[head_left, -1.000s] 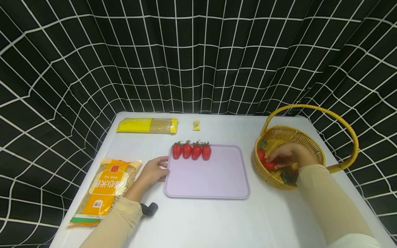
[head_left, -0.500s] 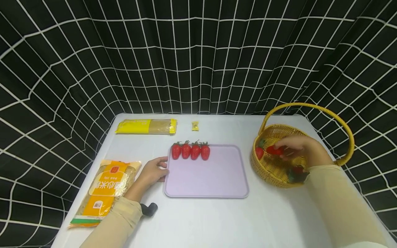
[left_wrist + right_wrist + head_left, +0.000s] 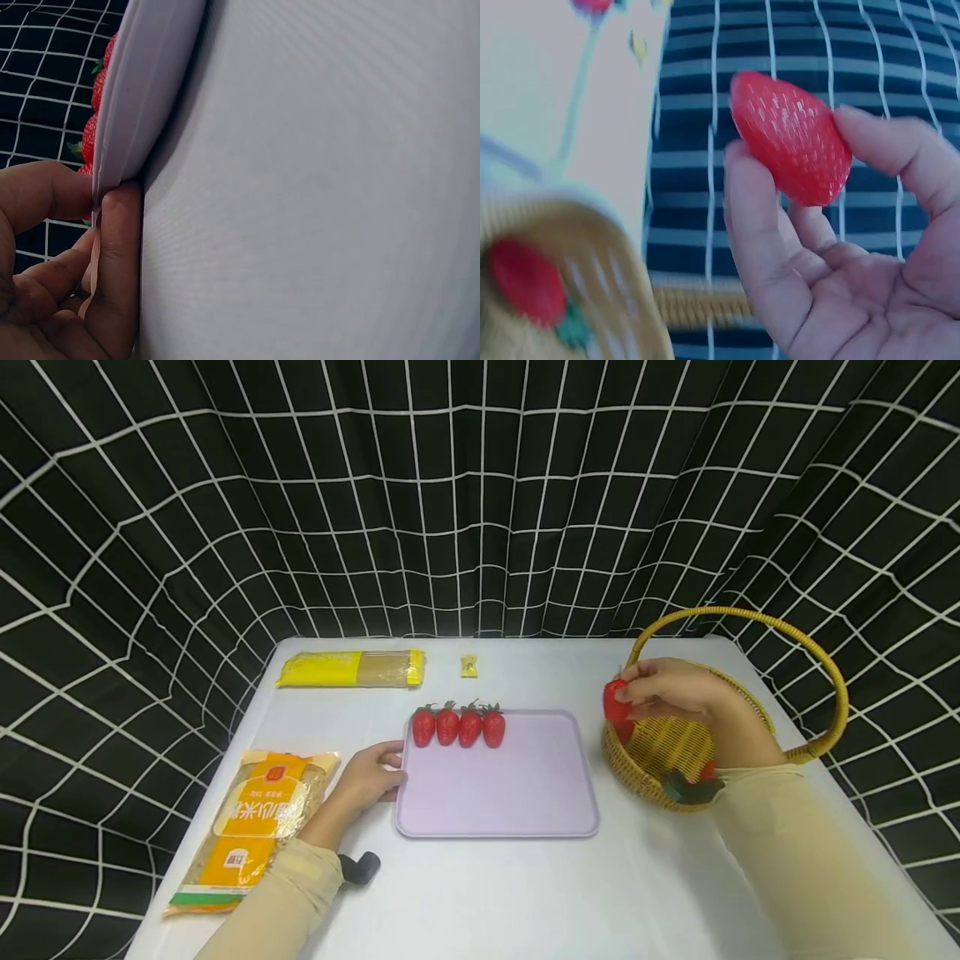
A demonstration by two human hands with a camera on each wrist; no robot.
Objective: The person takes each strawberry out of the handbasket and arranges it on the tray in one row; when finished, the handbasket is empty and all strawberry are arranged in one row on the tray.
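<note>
In the head view my right hand (image 3: 675,685) pinches a red strawberry (image 3: 617,700) just above the left rim of a wicker basket (image 3: 637,777). The right wrist view shows that strawberry (image 3: 791,139) between thumb and fingertips. Another strawberry (image 3: 529,281) with a green cap lies in the basket; the forearm partly covers the basket's right side. My left hand (image 3: 371,774) grips the left edge of a pale lilac tray (image 3: 495,793). Thumb and finger pinch the tray's rim (image 3: 139,97) in the left wrist view. Several strawberries (image 3: 447,727) stand in a row along the tray's back left edge.
A yellow noodle packet (image 3: 352,668) and a small yellow wrapped candy (image 3: 468,666) lie along the back of the white table (image 3: 480,893). An orange bag of grain-like food (image 3: 255,818) lies at the left, beneath the left forearm. The tall basket handle (image 3: 817,660) arches up at right.
My right hand has lifted a strawberry from inside the basket and carried it up and left to the rim. The left hand stays on the tray edge.
</note>
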